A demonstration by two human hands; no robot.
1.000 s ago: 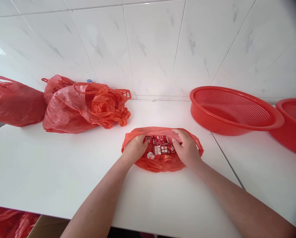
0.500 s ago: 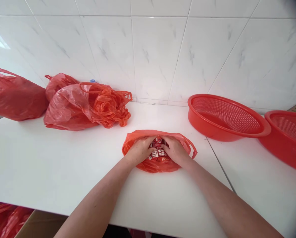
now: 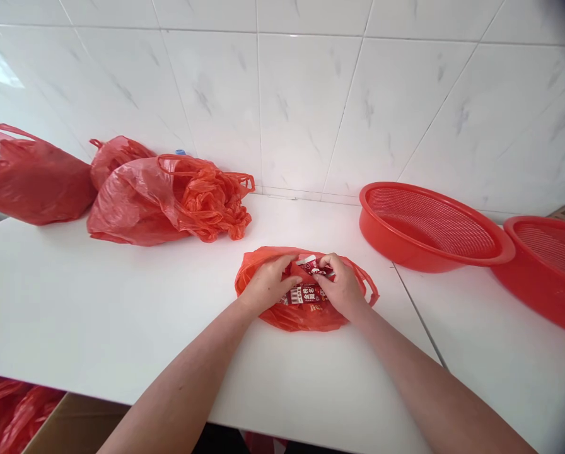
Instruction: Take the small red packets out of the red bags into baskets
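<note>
In the middle of the table lies a red plastic bag (image 3: 292, 323) with its mouth spread open. Several small dark red packets (image 3: 306, 295) with white lettering show inside it. My right hand (image 3: 343, 287) pinches one red-and-white packet (image 3: 309, 265) between thumb and fingers, lifted a little above the others. My left hand (image 3: 269, 285) is over the bag's left side, thumb and fingers apart, close to that packet but with nothing visibly held. The bag's handle loop (image 3: 373, 291) sticks out on the right.
Full red bags (image 3: 39, 183) and crumpled red bags (image 3: 211, 202) stand at the back left against the tiled wall. Two red mesh baskets (image 3: 434, 252) are on the right. A cardboard box (image 3: 74, 422) with red plastic in it sits below the table's front left edge.
My right hand has raised a packet out from among the others. My left hand's thumb and fingers have spread apart. The view has shifted slightly.
</note>
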